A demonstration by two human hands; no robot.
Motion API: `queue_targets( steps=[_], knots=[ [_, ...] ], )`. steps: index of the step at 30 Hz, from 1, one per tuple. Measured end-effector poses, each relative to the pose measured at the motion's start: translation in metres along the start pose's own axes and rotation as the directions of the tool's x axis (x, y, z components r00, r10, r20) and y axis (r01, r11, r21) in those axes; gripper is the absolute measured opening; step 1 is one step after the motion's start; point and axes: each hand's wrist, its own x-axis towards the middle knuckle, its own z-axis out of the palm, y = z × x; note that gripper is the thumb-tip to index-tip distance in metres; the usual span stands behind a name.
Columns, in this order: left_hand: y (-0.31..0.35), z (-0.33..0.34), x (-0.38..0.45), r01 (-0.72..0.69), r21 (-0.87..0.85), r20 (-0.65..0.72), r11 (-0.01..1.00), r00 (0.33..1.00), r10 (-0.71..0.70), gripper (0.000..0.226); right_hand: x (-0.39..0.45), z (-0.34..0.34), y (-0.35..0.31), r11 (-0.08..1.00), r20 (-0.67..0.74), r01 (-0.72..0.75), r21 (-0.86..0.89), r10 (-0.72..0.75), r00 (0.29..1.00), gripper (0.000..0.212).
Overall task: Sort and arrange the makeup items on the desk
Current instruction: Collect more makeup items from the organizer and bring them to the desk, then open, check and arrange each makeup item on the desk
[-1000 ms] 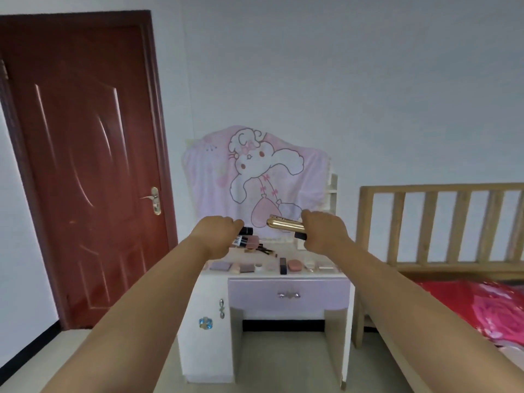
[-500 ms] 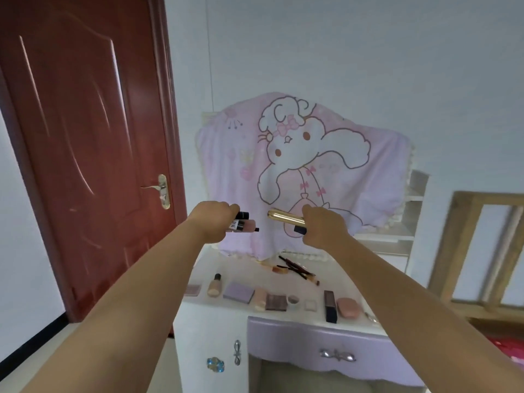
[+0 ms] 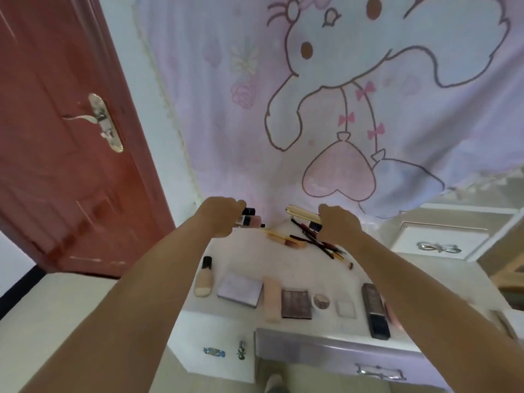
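My left hand point(image 3: 219, 215) grips a bundle of small tubes point(image 3: 251, 219), pink with black caps, above the back left of the white desk point(image 3: 286, 259). My right hand point(image 3: 337, 224) grips a gold tube point(image 3: 302, 212) and a small dark item beneath it. On the desk behind the hands lie loose brushes and pencils point(image 3: 314, 241). Along the front edge lie a foundation bottle point(image 3: 204, 277), a lilac palette point(image 3: 240, 289), a pink tube point(image 3: 271, 299), a dark eyeshadow palette point(image 3: 295, 304), a small round pot point(image 3: 321, 301), a white square compact point(image 3: 346, 308) and a long black case point(image 3: 374, 310).
A pink cartoon-rabbit cloth point(image 3: 340, 95) hangs over the back of the desk. A red-brown door point(image 3: 56, 137) with a metal handle point(image 3: 102, 120) stands at the left. A lilac drawer point(image 3: 340, 355) runs under the desktop, and a small white drawer point(image 3: 436, 239) sits at the right.
I have come much closer to the desk; it and the cloth now fill the view. Both hands keep their grips and now hover over the desktop.
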Motion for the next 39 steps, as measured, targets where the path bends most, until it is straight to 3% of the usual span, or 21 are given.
queue_targets(
  steps=[4, 9, 12, 19, 22, 25, 27, 33, 36, 39],
  knots=[
    [-0.005, 0.072, 0.063, -0.048, -0.054, 0.157, 0.997, 0.986, 0.056, 0.038, 0.082, 0.078, -0.010, 0.999, 0.216, 0.021, 0.038, -0.029, 0.976, 0.035],
    [0.005, 0.135, 0.118, -0.081, -0.174, 0.310, 0.981, 0.941, 0.133, 0.037, 0.129, 0.152, -0.027, 0.993, 0.360, -0.041, 0.111, -0.002, 0.933, 0.038],
    [0.009, 0.164, 0.138, -0.120, -0.220, 0.363, 0.968, 0.911, 0.195, 0.040, 0.134, 0.178, -0.029, 0.980, 0.337, -0.142, 0.141, 0.087, 0.937, 0.044],
    [0.012, 0.193, 0.173, -0.252, -0.262, 0.310, 0.932, 0.892, 0.328, 0.049, 0.137, 0.194, -0.017, 0.987, 0.162, -0.122, 0.107, 0.104, 0.981, 0.048],
    [0.012, 0.194, 0.178, -0.313, -0.267, 0.210, 0.911, 0.904, 0.372, 0.068, 0.134, 0.198, -0.017, 0.986, 0.099, -0.142, 0.088, 0.133, 0.986, 0.064],
    [0.007, 0.199, 0.170, -0.361, -0.173, 0.166, 0.916, 0.906, 0.388, 0.105, 0.120, 0.208, -0.024, 0.989, 0.110, -0.143, -0.028, 0.145, 0.983, 0.068],
    [0.004, 0.202, 0.161, -0.361, -0.136, 0.141, 0.922, 0.915, 0.379, 0.115, 0.109, 0.217, -0.029, 0.984, 0.159, -0.168, -0.063, 0.176, 0.971, 0.070],
    [-0.011, 0.208, 0.138, -0.337, -0.203, 0.252, 0.919, 0.889, 0.382, 0.093, 0.102, 0.216, -0.032, 0.970, 0.232, -0.233, -0.074, 0.244, 0.941, 0.080],
    [-0.026, 0.206, 0.128, -0.318, -0.262, 0.279, 0.911, 0.879, 0.387, 0.082, 0.106, 0.210, -0.040, 0.968, 0.184, -0.243, -0.061, 0.250, 0.951, 0.086],
    [-0.054, 0.210, 0.118, -0.290, -0.291, 0.262, 0.912, 0.892, 0.368, 0.072, 0.105, 0.205, -0.073, 0.979, 0.057, -0.202, -0.014, 0.202, 0.978, 0.075]
  ],
)
